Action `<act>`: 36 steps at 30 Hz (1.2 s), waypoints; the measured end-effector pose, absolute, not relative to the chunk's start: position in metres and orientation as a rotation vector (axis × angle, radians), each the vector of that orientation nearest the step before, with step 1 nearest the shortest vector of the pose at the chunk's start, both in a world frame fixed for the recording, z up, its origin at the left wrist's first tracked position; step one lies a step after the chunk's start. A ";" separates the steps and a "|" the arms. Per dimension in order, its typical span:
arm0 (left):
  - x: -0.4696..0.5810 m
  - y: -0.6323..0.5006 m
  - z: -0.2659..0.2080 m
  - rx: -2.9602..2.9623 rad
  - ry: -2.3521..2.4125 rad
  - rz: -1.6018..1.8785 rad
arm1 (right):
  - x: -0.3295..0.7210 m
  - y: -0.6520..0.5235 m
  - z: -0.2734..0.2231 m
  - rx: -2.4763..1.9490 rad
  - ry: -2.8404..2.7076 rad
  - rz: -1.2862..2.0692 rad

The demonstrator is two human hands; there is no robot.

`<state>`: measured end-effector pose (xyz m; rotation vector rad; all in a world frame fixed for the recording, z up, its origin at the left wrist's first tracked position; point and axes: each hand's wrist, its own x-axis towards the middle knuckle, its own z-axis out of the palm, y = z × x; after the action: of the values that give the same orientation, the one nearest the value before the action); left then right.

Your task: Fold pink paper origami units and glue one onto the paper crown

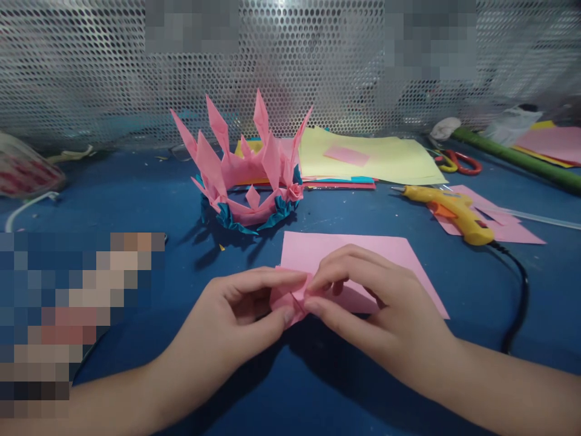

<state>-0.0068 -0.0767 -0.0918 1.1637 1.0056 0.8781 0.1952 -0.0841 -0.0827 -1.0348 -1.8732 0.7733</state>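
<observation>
Between my two hands is a small folded piece of pink paper (297, 298), with creases meeting near its middle. My left hand (245, 309) pinches its left side between thumb and fingers. The thumb and fingertips of my right hand (363, 290) grip its right edge. Underneath and just beyond lies a flat pink paper sheet (349, 248), partly covered by my right hand. Farther back stands a pink paper crown (245, 212) with tall folded points, teal paper leaves along its base and a small pink rose on its right side.
A yellow glue gun (454, 212) lies at the right on pink paper scraps, its black cord (524, 290) curving toward me. Behind are stacked coloured sheets (381, 154), red-handled scissors (465, 163) and a green rod (512, 157). A perforated metal panel (281, 72) closes off the back.
</observation>
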 end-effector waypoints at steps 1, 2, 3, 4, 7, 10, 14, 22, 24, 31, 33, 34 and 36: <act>-0.006 -0.077 -0.091 1.155 1.005 0.887 | 0.195 -0.084 -0.083 -1.039 -1.872 0.783; -0.005 -0.077 -0.091 1.150 1.008 0.889 | 0.195 -0.084 -0.083 -1.037 -1.872 0.792; -0.005 -0.077 -0.090 1.149 1.016 0.888 | 0.195 -0.084 -0.082 -1.037 -1.872 0.799; -0.005 -0.077 -0.089 1.157 1.024 0.882 | 0.195 -0.084 -0.082 -1.033 -1.876 0.806; -0.006 -0.076 -0.088 1.213 1.055 0.856 | 0.195 -0.085 -0.081 -1.028 -1.882 0.833; -0.008 -0.076 -0.087 1.263 1.047 0.840 | 0.195 -0.085 -0.081 -1.063 -1.851 0.898; -0.009 -0.076 -0.087 1.262 1.071 0.821 | 0.194 -0.086 -0.081 -1.119 -1.807 1.019; -0.005 -0.076 -0.087 1.145 1.002 0.869 | 0.189 -0.085 -0.085 -1.158 -1.742 1.133; -0.004 -0.077 -0.085 1.136 1.017 0.881 | 0.189 -0.085 -0.085 -1.158 -1.707 1.225; -0.003 -0.076 -0.084 1.119 1.015 0.889 | 0.189 -0.084 -0.082 -1.159 -1.630 1.320; -0.003 -0.075 -0.084 1.134 1.018 0.893 | 0.189 -0.085 -0.081 -1.160 -1.636 1.318; -0.003 -0.075 -0.084 1.140 1.013 0.894 | 0.189 -0.085 -0.081 -1.161 -1.635 1.320; -0.003 -0.075 -0.084 1.150 1.006 0.897 | 0.189 -0.085 -0.082 -1.163 -1.631 1.321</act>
<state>-0.0030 -0.0748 -0.0844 1.1503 1.0064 0.8970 0.1891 -0.0851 -0.0818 -1.1625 -1.6310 1.3206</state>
